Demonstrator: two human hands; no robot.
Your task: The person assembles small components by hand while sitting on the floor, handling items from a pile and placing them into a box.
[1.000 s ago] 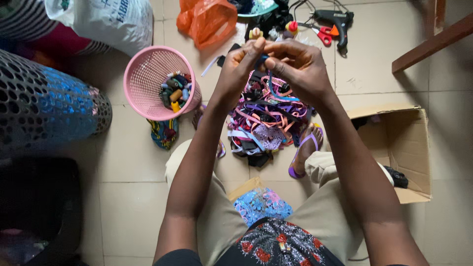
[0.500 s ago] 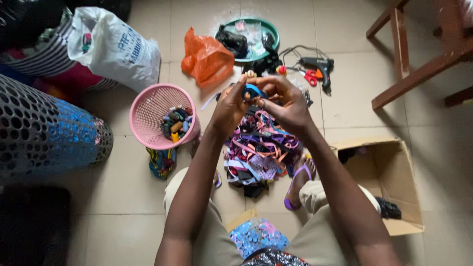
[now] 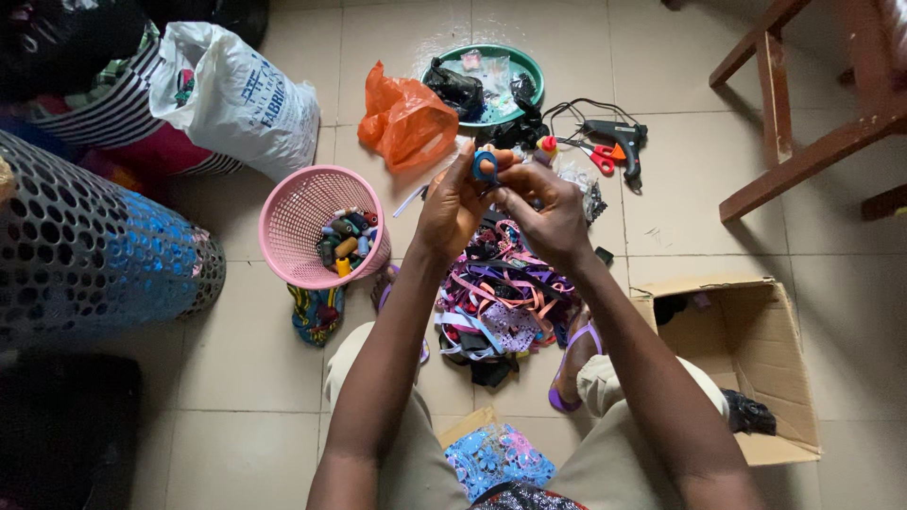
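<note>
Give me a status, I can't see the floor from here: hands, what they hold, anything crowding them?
Left hand and right hand raised together, pinching a small blue ring. Ribbon pile directly beneath. Pink basket beside the left forearm; nothing blocking.

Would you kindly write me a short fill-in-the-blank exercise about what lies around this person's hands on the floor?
1. The left hand and right hand together hold a small ____ ring-shaped piece.
2. The spools sit inside a ____ plastic basket.
3. Below the hands lies a heap of ribbons on the ____ floor.
4. The cardboard box lies on the person's ____ side.

Missing words: blue; pink; tiled; right
</note>
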